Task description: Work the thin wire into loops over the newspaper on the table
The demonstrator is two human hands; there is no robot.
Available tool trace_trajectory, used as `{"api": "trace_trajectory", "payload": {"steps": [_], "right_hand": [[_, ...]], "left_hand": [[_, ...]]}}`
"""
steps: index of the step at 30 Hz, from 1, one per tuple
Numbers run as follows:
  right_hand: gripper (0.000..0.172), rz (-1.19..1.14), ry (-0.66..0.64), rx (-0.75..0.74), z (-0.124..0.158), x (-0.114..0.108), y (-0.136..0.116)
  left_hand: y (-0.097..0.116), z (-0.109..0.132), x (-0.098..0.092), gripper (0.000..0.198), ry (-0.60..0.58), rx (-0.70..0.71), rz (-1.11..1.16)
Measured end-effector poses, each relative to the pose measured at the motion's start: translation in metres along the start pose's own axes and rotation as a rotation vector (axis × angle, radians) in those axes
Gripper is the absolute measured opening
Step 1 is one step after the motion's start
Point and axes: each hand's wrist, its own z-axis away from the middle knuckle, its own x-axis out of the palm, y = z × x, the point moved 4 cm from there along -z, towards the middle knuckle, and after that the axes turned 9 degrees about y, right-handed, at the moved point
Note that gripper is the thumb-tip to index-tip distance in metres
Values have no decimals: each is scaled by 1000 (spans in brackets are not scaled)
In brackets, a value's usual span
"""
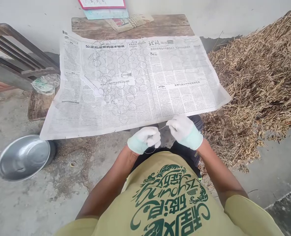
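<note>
Both hands wear white gloves with pale green cuffs, in front of the table's near edge. A thin thread-like strand (162, 127) stretches taut between them; I cannot tell if it is thread or wire. My left hand (145, 138) pinches one part, and a loose curve of it hangs below the fingers. My right hand (182, 130) pinches the other side, fingertips closed. Beyond them, newspaper sheets (184, 75) cover the tabletop. Many fine loops (120, 95) of similar strand lie over their middle and left. Among these rests a slim whitish tool (92, 86) with a rounded end.
At left on the concrete floor is a metal basin (24, 159). Behind it stands a wooden chair (38, 105) with a crumpled plastic bag (46, 84). Dry stalks (263, 78) are heaped along the right. A calendar (102, 3) hangs at the wall behind the wooden table (165, 24).
</note>
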Motion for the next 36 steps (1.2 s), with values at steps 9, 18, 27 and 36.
{"api": "trace_trajectory", "payload": {"steps": [9, 18, 27, 36], "right_hand": [[30, -730, 200, 442, 15, 5, 21], [25, -931, 288, 501, 26, 26, 8], [38, -1047, 358, 582, 20, 25, 18], [60, -1221, 212, 592, 29, 36, 24]], "left_hand": [[11, 3, 6, 45, 81, 123, 35], [-1, -2, 14, 56, -21, 68, 32], [-7, 6, 20, 53, 64, 81, 103], [-9, 5, 24, 49, 13, 91, 94]]}}
